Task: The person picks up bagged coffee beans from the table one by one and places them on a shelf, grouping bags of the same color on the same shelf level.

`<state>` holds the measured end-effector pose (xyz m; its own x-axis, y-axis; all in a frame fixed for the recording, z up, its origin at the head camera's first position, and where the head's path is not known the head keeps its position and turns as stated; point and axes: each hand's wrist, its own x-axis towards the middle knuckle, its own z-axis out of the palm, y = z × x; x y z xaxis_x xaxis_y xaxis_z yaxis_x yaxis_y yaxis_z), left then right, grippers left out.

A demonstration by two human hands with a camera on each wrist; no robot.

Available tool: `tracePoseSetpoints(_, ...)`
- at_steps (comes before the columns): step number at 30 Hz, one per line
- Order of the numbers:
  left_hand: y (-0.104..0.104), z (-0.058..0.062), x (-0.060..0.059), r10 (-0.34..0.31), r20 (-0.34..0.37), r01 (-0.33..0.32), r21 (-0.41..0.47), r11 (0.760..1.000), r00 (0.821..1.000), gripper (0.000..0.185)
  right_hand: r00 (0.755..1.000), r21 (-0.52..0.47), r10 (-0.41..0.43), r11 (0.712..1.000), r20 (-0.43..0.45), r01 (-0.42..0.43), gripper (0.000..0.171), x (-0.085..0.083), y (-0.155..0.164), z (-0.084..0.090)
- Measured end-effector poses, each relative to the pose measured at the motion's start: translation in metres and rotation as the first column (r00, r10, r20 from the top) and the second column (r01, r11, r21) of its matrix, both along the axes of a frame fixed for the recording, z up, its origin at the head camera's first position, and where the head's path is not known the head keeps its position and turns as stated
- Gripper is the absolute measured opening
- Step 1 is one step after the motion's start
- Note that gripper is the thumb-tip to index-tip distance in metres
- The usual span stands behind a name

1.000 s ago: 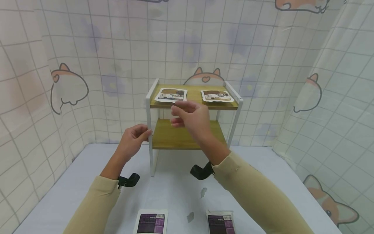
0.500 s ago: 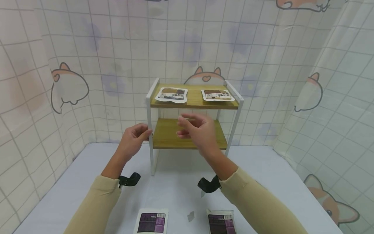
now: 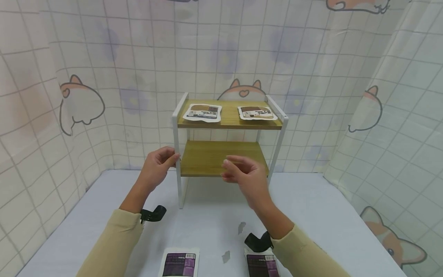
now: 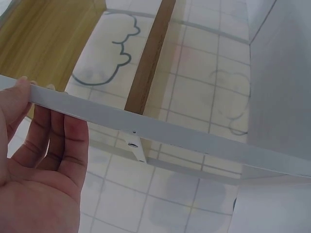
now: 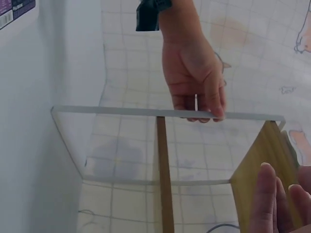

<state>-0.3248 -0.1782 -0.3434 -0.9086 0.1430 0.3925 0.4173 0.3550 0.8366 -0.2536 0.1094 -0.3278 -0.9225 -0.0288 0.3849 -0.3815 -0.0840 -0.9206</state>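
A two-tier shelf rack (image 3: 221,158) with white metal legs and wooden boards stands on the table. My left hand (image 3: 157,167) grips its front left leg between thumb and fingers; the left wrist view shows the thumb on one side of the white bar (image 4: 170,131) and the fingers behind it. My right hand (image 3: 247,179) hovers in front of the lower board, fingers loosely bent, holding nothing. On the top board lie two flat white-edged packets, a left packet (image 3: 202,112) and a right packet (image 3: 257,113).
Two purple-labelled packets lie at the table's near edge, a left one (image 3: 179,263) and a right one (image 3: 262,265), the latter partly behind the right wrist camera (image 3: 257,242). Grey patches (image 3: 226,257) mark the white table. A tiled-pattern curtain (image 3: 138,50) hangs around the table.
My right hand has drawn away from the front of the left top packet, moving down, rightward and back toward me. My left hand keeps its grip on the leg.
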Motion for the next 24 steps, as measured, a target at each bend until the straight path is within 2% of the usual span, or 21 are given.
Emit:
tracePoseSetpoints(7,-0.002,-0.003,-0.001,-0.004,0.003,0.004,0.005,1.0,1.0,0.038,0.999,0.032,-0.022,0.999,0.029,0.021,0.034,0.013,0.013,-0.028)
tracePoseSetpoints(14,-0.003,-0.004,0.0,0.0,0.007,0.0,0.004,1.0,1.0,0.038,0.995,0.093,-0.087,0.992,0.054,0.081,0.029,0.023,0.024,-0.053)
tracePoseSetpoints(24,-0.002,-0.001,-0.001,-0.014,-0.005,0.014,0.01,1.0,1.0,0.034,0.978,0.137,-0.14,0.983,0.156,0.119,0.03,0.037,0.042,-0.082)
